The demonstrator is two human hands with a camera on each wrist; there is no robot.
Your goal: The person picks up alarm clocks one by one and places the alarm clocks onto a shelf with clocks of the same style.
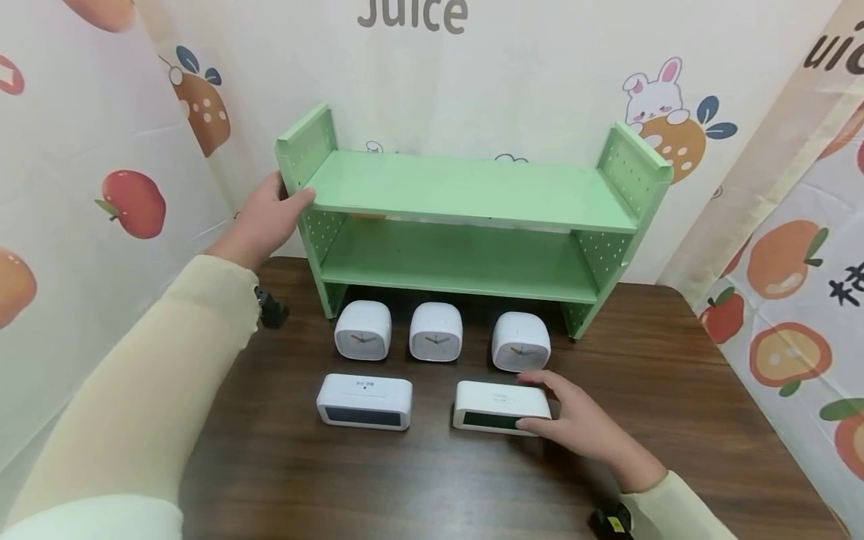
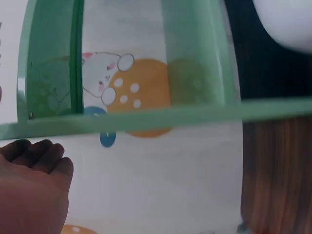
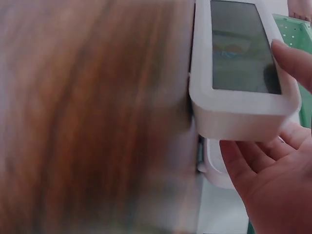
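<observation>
My left hand (image 1: 265,223) holds the left side panel of a green two-tier shelf (image 1: 472,187), thumb at the panel's front edge and fingers on its outer side. The left wrist view shows the curled fingers (image 2: 41,155) beside the green frame. My right hand (image 1: 572,421) grips the right end of a white rectangular digital clock (image 1: 499,399), thumb on the dark display and fingers at the back. That display (image 3: 243,53) looks blank in the right wrist view. A matching digital clock (image 1: 364,401) lies to the left on the brown table.
Behind these, before the shelf's lower edge, stand a left (image 1: 363,330), a middle (image 1: 436,331) and a right (image 1: 521,341) white rounded analog clock. The wooden table (image 1: 675,420) meets a fruit-print curtain (image 1: 486,82) at the back and sides.
</observation>
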